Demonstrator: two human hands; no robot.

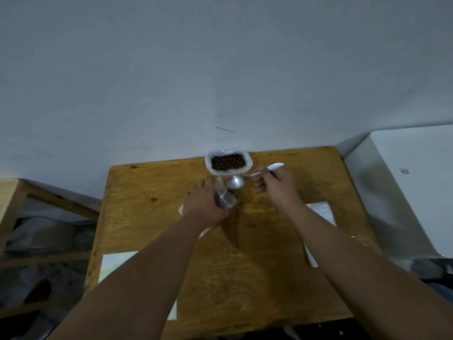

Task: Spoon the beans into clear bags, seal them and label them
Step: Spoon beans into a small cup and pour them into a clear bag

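A white container of dark beans point(228, 162) stands at the far edge of the wooden table point(245, 253). My right hand point(275, 186) grips the handle of a metal spoon point(235, 182); its bowl hangs just in front of the container and over the mouth of a small clear bag point(226, 198). My left hand point(204, 203) holds that bag upright on the table. A few dark beans show inside the bag.
White sheets lie on the table: one at the near left point(115, 262), one at the right point(321, 212), one under my left wrist point(182, 208). A white appliance point(411, 182) stands to the right, a wooden frame point(14, 200) to the left, and a grey wall behind.
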